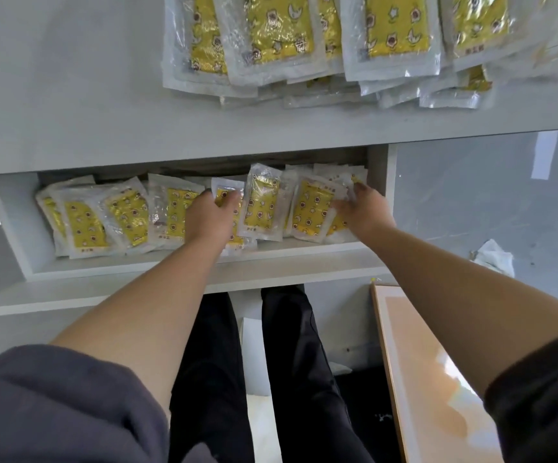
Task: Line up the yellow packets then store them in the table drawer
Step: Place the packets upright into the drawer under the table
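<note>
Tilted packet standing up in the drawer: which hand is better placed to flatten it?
Probably the left hand: its fingertips lie right beside the tilted packet. The right hand rests on packets at the drawer's right end.

Yellow packets (260, 203) patterned with stars, moons and dark-red faces in clear wrap, white drawer (130, 269), pale grey table (70, 95), black trousers (297, 362)

Bright, even indoor light. Glare flecks the clear wrappers of the yellow packets (331, 38) on the table above the hands, and a glossy wooden surface (438, 379) below the right hand (364, 212) shines. Edges bow from the wide lens; fine print looks soft.
</note>
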